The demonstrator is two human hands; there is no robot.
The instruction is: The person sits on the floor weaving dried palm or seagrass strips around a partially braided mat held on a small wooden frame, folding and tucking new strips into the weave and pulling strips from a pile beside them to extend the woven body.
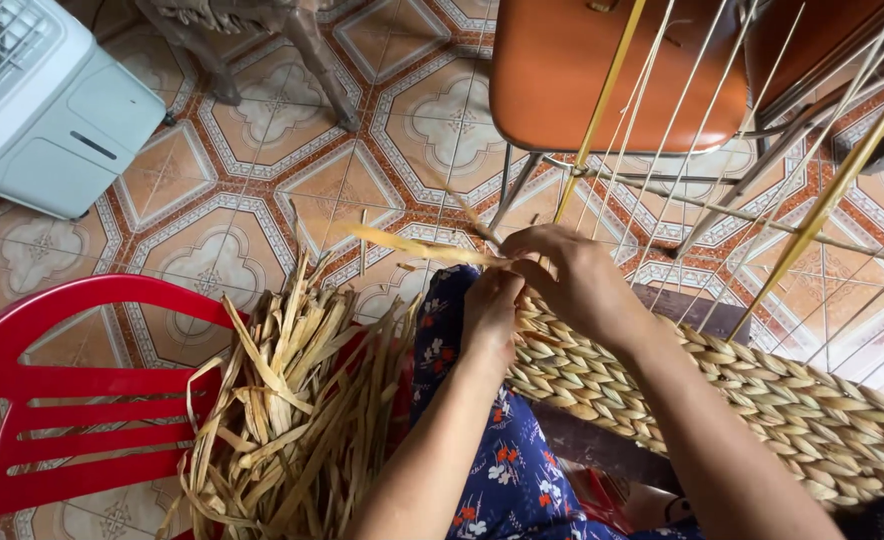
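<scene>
Fingers (510,262) of both the left hand (490,310) and right hand (574,280) are pinching a dried yellow strand (412,246) right at the upper end of the braided straw mat (762,400) on the person's lap, with a loose pile of dried strips (292,410) sitting on the red plastic chair (52,400) just to the left.

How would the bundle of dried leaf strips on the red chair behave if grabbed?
The dried leaf strips look thin and curled, so probably light and floppy. They lie loose across the red chair, so a grab would likely shed some.
</scene>
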